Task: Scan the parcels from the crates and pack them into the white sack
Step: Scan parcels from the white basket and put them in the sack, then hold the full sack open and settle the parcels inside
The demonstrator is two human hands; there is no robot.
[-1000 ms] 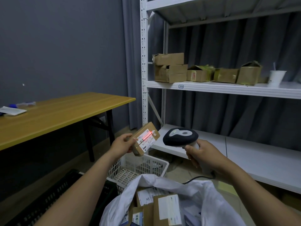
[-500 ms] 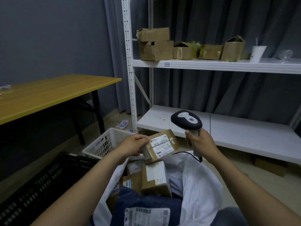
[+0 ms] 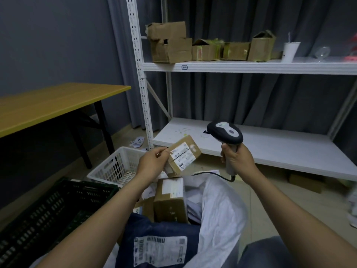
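The left hand (image 3: pixel 152 163) is gripping one small brown parcel (image 3: pixel 183 154) by its left end, fingers and thumb curled round it. It is holding the parcel label-up in the air, just above the open mouth of the white sack (image 3: pixel 218 206). The right hand (image 3: pixel 237 161) is clenching the handle of one barcode scanner (image 3: pixel 225 133), upright, near the parcel but apart from it.

At least three parcels are lying inside the sack: a brown box (image 3: pixel 170 200) standing on end, a smaller box (image 3: pixel 146 207) partly hidden beside it, and a dark blue mailer (image 3: pixel 160 242) nearest the person.

Two crates are sitting to the left, a white crate (image 3: pixel 116 167) and a black crate (image 3: pixel 48 209). Five cardboard boxes (image 3: pixel 172 51) and one white cup (image 3: pixel 289 52) are standing on the upper shelf (image 3: pixel 251 66).
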